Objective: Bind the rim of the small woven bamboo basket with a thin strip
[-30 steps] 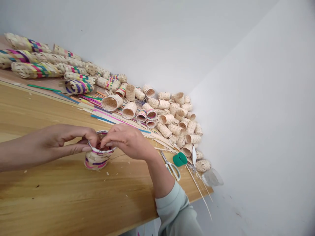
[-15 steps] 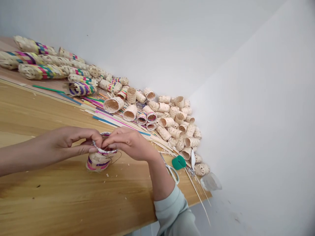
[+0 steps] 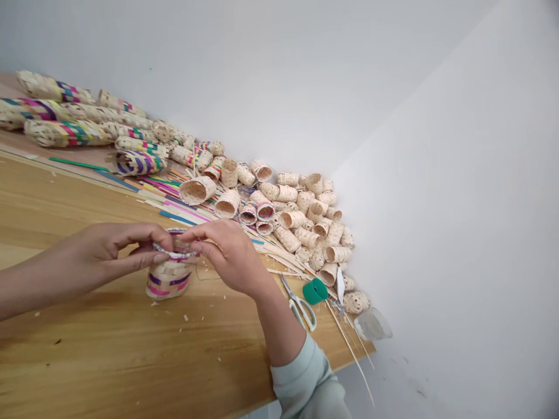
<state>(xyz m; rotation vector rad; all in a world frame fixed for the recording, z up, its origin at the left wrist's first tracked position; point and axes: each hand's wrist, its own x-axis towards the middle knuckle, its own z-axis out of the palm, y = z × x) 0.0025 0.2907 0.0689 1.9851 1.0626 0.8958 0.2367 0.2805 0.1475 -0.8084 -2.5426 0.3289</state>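
A small woven basket [image 3: 169,278] with purple and pink bands stands on the wooden table. My left hand [image 3: 126,250] pinches its wrapped rim at the left, thumb outside and fingers inside the mouth. At the rim's right side my right hand [image 3: 225,250] has thumb and index finger drawn close together; whatever lies between those fingertips is too small to make out. A thin dark thread [image 3: 205,276] loops out from the basket's right side, below my right hand.
Scissors [image 3: 299,305] and a green tape roll [image 3: 315,290] lie to the right. Many woven baskets [image 3: 227,203] are heaped along the wall, with coloured strips [image 3: 183,209] before them. A clear plastic cup [image 3: 372,323] sits at the table's right corner.
My right hand has shifted from inside the basket's mouth to its right rim, its fingers opening slightly. The basket stands more upright, and the view has moved slightly.
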